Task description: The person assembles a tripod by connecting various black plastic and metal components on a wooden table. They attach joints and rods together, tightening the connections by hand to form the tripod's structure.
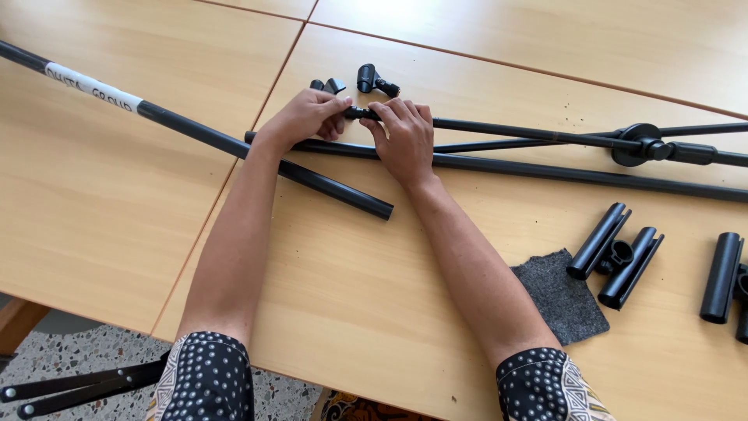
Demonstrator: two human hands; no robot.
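My left hand (305,117) and my right hand (405,139) meet at the near end of a thin black boom rod (514,132) that lies across the wooden table (374,312). Both hands pinch the rod's small threaded tip between fingers and thumbs. The rod runs right to a round black clamp joint (643,145). A thicker black tube (561,171) lies under my right hand, parallel to the rod. A black microphone clip (374,79) rests just beyond my fingers.
A long black pole (234,145) with a white tape label crosses the table from the upper left. A grey felt patch (561,296) and black clip-shaped holders (615,251) lie at the right, with another holder (725,277) at the edge. Black stand legs (78,383) show on the floor.
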